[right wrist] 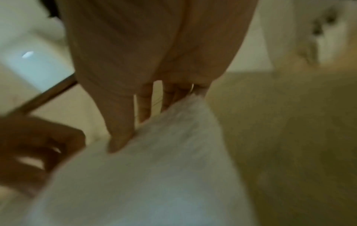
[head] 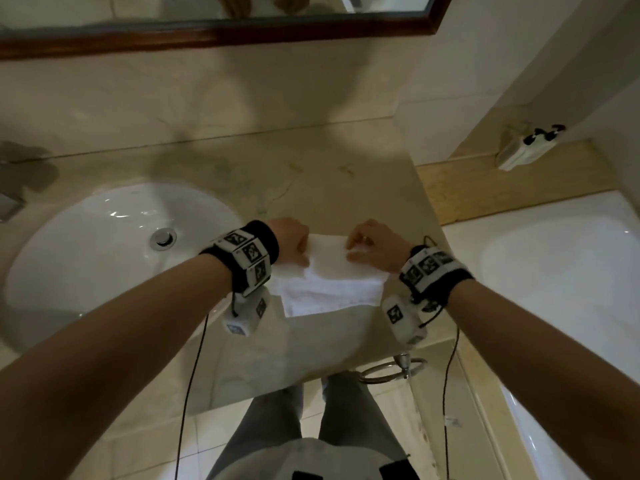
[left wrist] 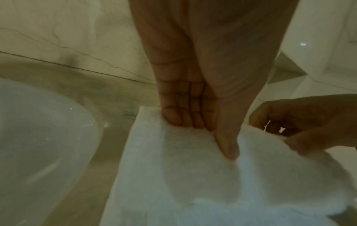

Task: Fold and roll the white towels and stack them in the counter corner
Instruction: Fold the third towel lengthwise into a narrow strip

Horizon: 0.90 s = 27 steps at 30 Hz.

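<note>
A white towel (head: 332,282) lies partly folded on the beige marble counter (head: 311,174), between the sink and the tub. My left hand (head: 294,244) holds the towel's far left edge. In the left wrist view the towel (left wrist: 173,175) sits under the thumb, with the fingers of that hand (left wrist: 208,137) curled over the far edge. My right hand (head: 367,244) pinches the far right edge. The blurred right wrist view shows its thumb (right wrist: 119,142) on the towel (right wrist: 154,175) and the fingers behind the cloth. The far edge is lifted slightly off the counter.
A white oval sink (head: 86,254) lies left of the towel, and a white bathtub (head: 554,271) lies to the right, below the counter edge. A metal towel ring (head: 391,370) hangs under the counter front. A dark-framed mirror (head: 207,36) is on the wall, and a small white item (head: 523,150) sits on the tub ledge.
</note>
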Each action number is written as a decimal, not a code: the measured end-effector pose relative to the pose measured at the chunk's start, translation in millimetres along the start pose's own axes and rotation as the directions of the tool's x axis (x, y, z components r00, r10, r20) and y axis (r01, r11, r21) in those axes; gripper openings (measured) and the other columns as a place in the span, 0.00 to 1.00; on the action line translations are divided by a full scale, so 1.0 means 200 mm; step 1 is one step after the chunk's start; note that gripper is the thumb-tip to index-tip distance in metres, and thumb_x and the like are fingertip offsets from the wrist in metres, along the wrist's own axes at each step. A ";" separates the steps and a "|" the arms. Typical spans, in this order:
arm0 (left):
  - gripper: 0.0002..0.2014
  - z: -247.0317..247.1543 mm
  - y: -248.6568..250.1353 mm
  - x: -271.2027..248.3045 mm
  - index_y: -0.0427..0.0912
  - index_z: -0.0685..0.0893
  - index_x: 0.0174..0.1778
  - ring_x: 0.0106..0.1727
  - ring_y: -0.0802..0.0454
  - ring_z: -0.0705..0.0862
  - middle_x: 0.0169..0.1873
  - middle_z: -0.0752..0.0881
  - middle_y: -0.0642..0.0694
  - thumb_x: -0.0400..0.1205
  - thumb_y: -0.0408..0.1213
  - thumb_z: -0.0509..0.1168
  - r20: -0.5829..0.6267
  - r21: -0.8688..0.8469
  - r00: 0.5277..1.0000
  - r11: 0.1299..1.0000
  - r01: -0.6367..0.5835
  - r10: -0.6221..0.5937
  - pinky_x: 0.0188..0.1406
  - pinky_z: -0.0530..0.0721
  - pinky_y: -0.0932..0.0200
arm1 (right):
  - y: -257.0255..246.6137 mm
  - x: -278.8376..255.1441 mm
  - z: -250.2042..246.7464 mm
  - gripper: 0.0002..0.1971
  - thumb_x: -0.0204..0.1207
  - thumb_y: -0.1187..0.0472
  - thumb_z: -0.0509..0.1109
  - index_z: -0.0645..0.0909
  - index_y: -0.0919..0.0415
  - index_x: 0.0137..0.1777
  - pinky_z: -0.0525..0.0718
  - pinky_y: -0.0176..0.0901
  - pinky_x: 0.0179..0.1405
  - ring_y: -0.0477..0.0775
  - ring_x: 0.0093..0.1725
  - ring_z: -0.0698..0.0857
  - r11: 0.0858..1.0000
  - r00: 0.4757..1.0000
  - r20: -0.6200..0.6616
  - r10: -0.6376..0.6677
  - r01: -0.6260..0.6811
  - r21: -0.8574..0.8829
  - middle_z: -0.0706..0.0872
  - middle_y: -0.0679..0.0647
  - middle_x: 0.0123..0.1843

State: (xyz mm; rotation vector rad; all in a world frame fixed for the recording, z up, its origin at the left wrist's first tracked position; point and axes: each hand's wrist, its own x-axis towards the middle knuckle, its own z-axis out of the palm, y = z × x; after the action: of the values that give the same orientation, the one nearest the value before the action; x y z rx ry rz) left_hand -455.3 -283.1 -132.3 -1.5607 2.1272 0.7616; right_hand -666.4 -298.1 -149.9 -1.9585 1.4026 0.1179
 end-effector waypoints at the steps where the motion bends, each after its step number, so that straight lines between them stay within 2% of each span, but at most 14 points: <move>1: 0.13 -0.02 0.00 0.00 0.45 0.75 0.44 0.47 0.46 0.78 0.51 0.81 0.45 0.78 0.50 0.67 0.028 -0.004 1.000 1.000 0.014 -0.014 0.47 0.77 0.55 | 0.01 0.02 -0.04 0.22 0.70 0.47 0.75 0.78 0.53 0.61 0.76 0.58 0.66 0.55 0.58 0.75 1.000 0.999 0.044 0.019 -0.018 -0.026 0.73 0.53 0.58; 4: 0.14 -0.05 0.01 0.01 0.41 0.81 0.56 0.54 0.44 0.82 0.57 0.84 0.43 0.80 0.46 0.67 0.063 -0.020 0.997 0.999 0.045 -0.043 0.53 0.79 0.56 | 0.01 0.06 -0.06 0.37 0.64 0.38 0.76 0.70 0.48 0.71 0.75 0.59 0.69 0.60 0.68 0.73 0.971 0.975 0.148 0.164 -0.133 -0.198 0.75 0.53 0.69; 6: 0.17 -0.05 0.01 0.02 0.40 0.79 0.59 0.51 0.46 0.80 0.59 0.83 0.42 0.78 0.42 0.70 0.052 -0.059 0.997 0.996 0.063 -0.060 0.49 0.77 0.56 | -0.02 0.07 -0.02 0.35 0.61 0.35 0.75 0.73 0.48 0.67 0.76 0.58 0.66 0.60 0.65 0.78 0.967 0.943 0.279 0.182 -0.121 -0.222 0.80 0.52 0.66; 8: 0.23 -0.02 0.00 0.01 0.42 0.75 0.59 0.51 0.46 0.78 0.60 0.81 0.42 0.73 0.46 0.73 0.020 -0.023 0.998 0.998 0.066 -0.066 0.49 0.77 0.54 | -0.05 0.06 0.02 0.26 0.67 0.42 0.75 0.75 0.51 0.62 0.76 0.49 0.62 0.60 0.64 0.81 0.977 0.945 0.303 0.124 -0.064 -0.202 0.81 0.53 0.61; 9: 0.28 0.00 0.00 0.02 0.45 0.73 0.63 0.56 0.45 0.77 0.62 0.78 0.44 0.70 0.50 0.74 -0.002 0.026 0.998 0.997 0.067 -0.067 0.55 0.78 0.52 | -0.05 0.04 0.03 0.24 0.72 0.47 0.73 0.74 0.54 0.65 0.74 0.44 0.59 0.60 0.64 0.80 0.980 0.954 0.284 0.096 -0.042 -0.193 0.80 0.55 0.63; 11: 0.35 0.04 0.00 0.02 0.51 0.72 0.70 0.65 0.45 0.74 0.64 0.75 0.48 0.67 0.57 0.72 0.011 0.118 0.998 0.991 0.065 -0.067 0.67 0.75 0.47 | -0.04 0.00 0.05 0.30 0.73 0.49 0.73 0.68 0.57 0.71 0.72 0.44 0.55 0.61 0.64 0.79 0.984 0.968 0.242 0.067 -0.024 -0.177 0.78 0.57 0.67; 14: 0.29 0.07 0.00 -0.01 0.50 0.75 0.68 0.58 0.45 0.81 0.58 0.81 0.48 0.71 0.52 0.72 0.092 0.036 0.994 0.998 0.053 -0.056 0.63 0.80 0.47 | -0.04 -0.06 0.08 0.35 0.66 0.42 0.76 0.66 0.52 0.69 0.78 0.52 0.54 0.61 0.58 0.82 0.974 0.984 0.175 0.030 0.011 -0.228 0.81 0.55 0.62; 15: 0.29 0.08 -0.01 -0.01 0.48 0.74 0.67 0.57 0.45 0.81 0.58 0.82 0.47 0.70 0.51 0.72 0.060 0.007 0.998 1.000 0.027 -0.027 0.60 0.81 0.48 | -0.03 -0.06 0.08 0.35 0.65 0.41 0.76 0.66 0.51 0.68 0.78 0.53 0.56 0.61 0.57 0.82 0.961 0.990 0.141 0.014 0.025 -0.274 0.81 0.54 0.60; 17: 0.31 0.09 0.00 -0.03 0.47 0.71 0.64 0.56 0.44 0.79 0.58 0.78 0.46 0.68 0.52 0.73 -0.087 0.061 0.996 0.998 -0.030 0.035 0.57 0.79 0.49 | -0.03 -0.07 0.06 0.34 0.63 0.40 0.76 0.67 0.50 0.66 0.74 0.53 0.60 0.59 0.58 0.80 0.926 0.999 0.001 -0.050 0.047 -0.375 0.79 0.52 0.60; 19: 0.34 0.13 0.01 -0.05 0.45 0.69 0.66 0.60 0.44 0.75 0.61 0.74 0.45 0.68 0.52 0.73 -0.229 0.141 0.971 0.989 -0.040 0.072 0.58 0.74 0.51 | -0.03 -0.08 0.10 0.33 0.62 0.43 0.75 0.69 0.51 0.65 0.69 0.53 0.62 0.59 0.60 0.77 0.886 0.980 -0.151 -0.130 0.047 -0.461 0.76 0.52 0.62; 21: 0.36 0.19 0.04 -0.05 0.43 0.66 0.71 0.64 0.42 0.73 0.66 0.71 0.43 0.71 0.52 0.71 -0.234 0.195 0.970 0.981 -0.015 0.061 0.61 0.71 0.51 | -0.02 -0.10 0.18 0.36 0.60 0.46 0.75 0.69 0.51 0.68 0.67 0.53 0.63 0.60 0.63 0.75 0.875 0.970 -0.204 -0.135 0.020 -0.484 0.74 0.53 0.65; 24: 0.41 0.27 0.09 -0.06 0.40 0.60 0.77 0.67 0.41 0.72 0.70 0.69 0.41 0.72 0.53 0.70 -0.161 0.186 0.986 0.983 0.000 0.030 0.65 0.71 0.50 | 0.00 -0.12 0.24 0.46 0.59 0.43 0.74 0.59 0.48 0.77 0.64 0.56 0.68 0.62 0.71 0.68 0.902 0.993 -0.107 -0.041 -0.010 -0.432 0.66 0.53 0.73; 26: 0.50 0.27 0.10 -0.07 0.44 0.57 0.79 0.68 0.42 0.72 0.70 0.68 0.43 0.67 0.59 0.73 -0.076 0.072 0.997 0.997 0.012 -0.006 0.67 0.75 0.47 | 0.01 -0.10 0.17 0.49 0.61 0.41 0.75 0.53 0.46 0.80 0.60 0.60 0.73 0.62 0.77 0.60 0.935 0.998 0.058 0.034 -0.011 -0.355 0.58 0.52 0.79; 27: 0.52 0.27 0.09 -0.08 0.47 0.57 0.80 0.69 0.42 0.71 0.70 0.67 0.44 0.65 0.62 0.74 -0.033 0.009 0.999 0.999 0.032 -0.032 0.67 0.76 0.45 | 0.01 -0.08 0.13 0.49 0.62 0.41 0.75 0.52 0.46 0.80 0.60 0.61 0.74 0.62 0.78 0.59 0.935 0.989 0.138 0.050 0.002 -0.355 0.58 0.52 0.80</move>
State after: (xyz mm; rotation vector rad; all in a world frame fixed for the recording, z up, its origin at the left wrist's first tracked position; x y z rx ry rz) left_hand -468.7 -233.7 -160.6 -1.6091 2.1209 0.7193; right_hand -666.2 -269.6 -162.5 -2.1708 1.3818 0.5490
